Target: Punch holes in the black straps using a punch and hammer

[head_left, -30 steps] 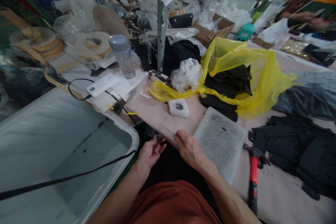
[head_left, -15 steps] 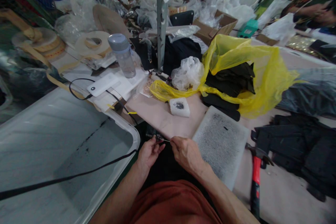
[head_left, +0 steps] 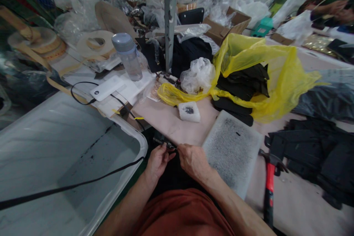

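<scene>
- From where I stand, the left hand pinches a small dark part beside the surface edge, near the bin.
- The right hand is closed, fingertips at the part's end; what they grip, if anything, is too small to tell.
- This seems fine two-handed work; the next move likely calls for a steady left pinch and careful right fingers.

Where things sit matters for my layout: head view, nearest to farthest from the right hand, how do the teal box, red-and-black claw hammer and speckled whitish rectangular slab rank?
1. Speckled slab: just right of the right hand.
2. Claw hammer: farther right, beyond the slab.
3. Teal box: far back, right of centre.
</scene>
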`<state>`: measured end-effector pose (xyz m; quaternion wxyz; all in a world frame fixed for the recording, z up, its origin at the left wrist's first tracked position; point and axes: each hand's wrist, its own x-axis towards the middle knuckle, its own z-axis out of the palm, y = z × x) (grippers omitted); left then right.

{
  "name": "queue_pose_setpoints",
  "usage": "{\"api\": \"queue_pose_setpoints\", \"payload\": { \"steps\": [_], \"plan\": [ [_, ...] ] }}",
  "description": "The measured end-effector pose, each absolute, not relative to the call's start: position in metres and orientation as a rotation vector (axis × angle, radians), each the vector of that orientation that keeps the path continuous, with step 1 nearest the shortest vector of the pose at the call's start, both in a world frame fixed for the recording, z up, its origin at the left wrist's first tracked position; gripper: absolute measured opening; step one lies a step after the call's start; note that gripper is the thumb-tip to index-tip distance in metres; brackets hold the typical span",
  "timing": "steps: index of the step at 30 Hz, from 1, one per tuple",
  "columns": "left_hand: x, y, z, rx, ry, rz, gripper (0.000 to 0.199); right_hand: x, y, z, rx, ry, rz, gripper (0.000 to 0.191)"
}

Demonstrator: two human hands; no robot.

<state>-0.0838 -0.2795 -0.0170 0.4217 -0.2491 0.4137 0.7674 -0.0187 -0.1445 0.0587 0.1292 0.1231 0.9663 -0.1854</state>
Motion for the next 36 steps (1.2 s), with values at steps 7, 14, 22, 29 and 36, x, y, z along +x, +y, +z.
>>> {"api": "queue_pose_setpoints", "payload": {
  "steps": [7,14,22,29,36],
  "plan": [
    [-0.083,-0.282,-0.021,-0.615,1.045,1.954,0.019,-0.019,-0.146,0.064,0.392,2.814,-0.487,0.021],
    [-0.084,-0.284,-0.023,-0.594,1.055,2.005,0.02,-0.017,-0.144,0.067,0.414,2.815,-0.564,0.023],
    [-0.086,-0.281,-0.017,-0.67,0.997,2.0,0.014,-0.017,-0.141,0.079,0.408,2.797,-0.547,0.024],
    [-0.089,-0.281,-0.016,-0.734,1.0,1.988,0.019,-0.017,-0.14,0.08,0.395,2.839,-0.626,0.024],
    [-0.085,-0.282,-0.016,-0.594,0.995,1.99,0.016,-0.022,-0.146,0.057,0.38,2.807,-0.632,0.026]
  ]
}}
